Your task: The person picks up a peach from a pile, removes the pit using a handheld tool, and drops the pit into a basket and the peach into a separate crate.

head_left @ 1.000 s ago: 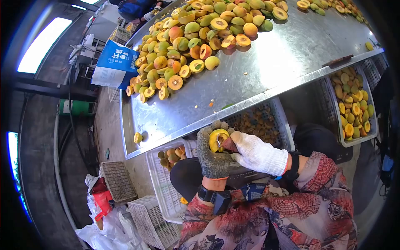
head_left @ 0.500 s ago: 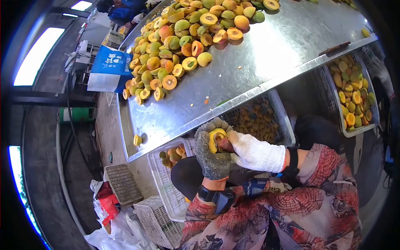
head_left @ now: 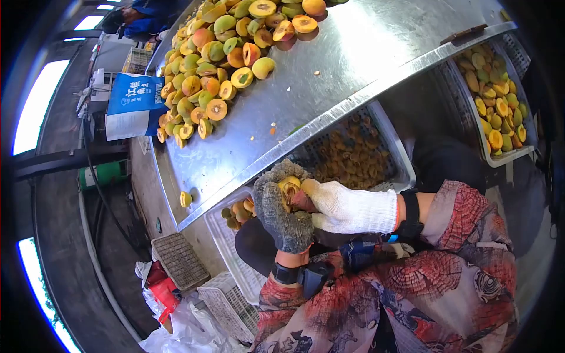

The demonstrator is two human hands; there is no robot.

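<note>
My left hand, in a grey knit glove, is closed around a halved peach, its yellow flesh facing up. My right hand, in a white glove, presses its closed fingers at the cut side of that peach. A reddish-brown part shows between the right fingers and the fruit; I cannot tell whether it is a tool. Just beyond my hands, under the table edge, a crate holds many brown peach pits. A large heap of peach halves lies on the metal table.
A single peach half sits at the table's near left corner. To the right stands a crate of peach halves; another white crate is at lower left. A blue-and-white box stands beyond the table. A person in blue is at the back.
The head view has shifted, so the table and heap sit farther left and higher. Both hands stay together on the halved peach, which is tilted a little differently.
</note>
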